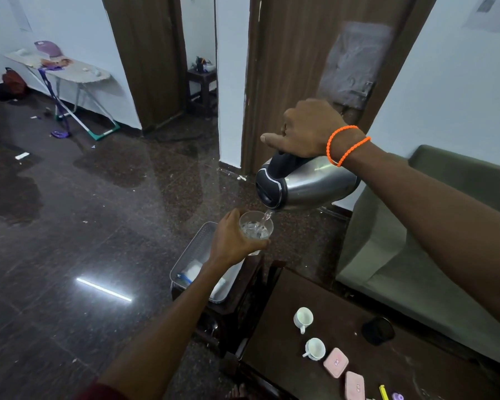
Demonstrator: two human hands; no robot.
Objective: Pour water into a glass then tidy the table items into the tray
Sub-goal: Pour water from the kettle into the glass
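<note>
The right hand (306, 129) grips the tilted kettle (306, 183) by its handle, and water runs into the glass (256, 228) that the left hand (233, 241) holds above the tray (197, 243). The glass looks perhaps half full. Two cups (303, 318) and pink cases (336, 362) lie on the bench (286, 379), not yet tidied.
</note>
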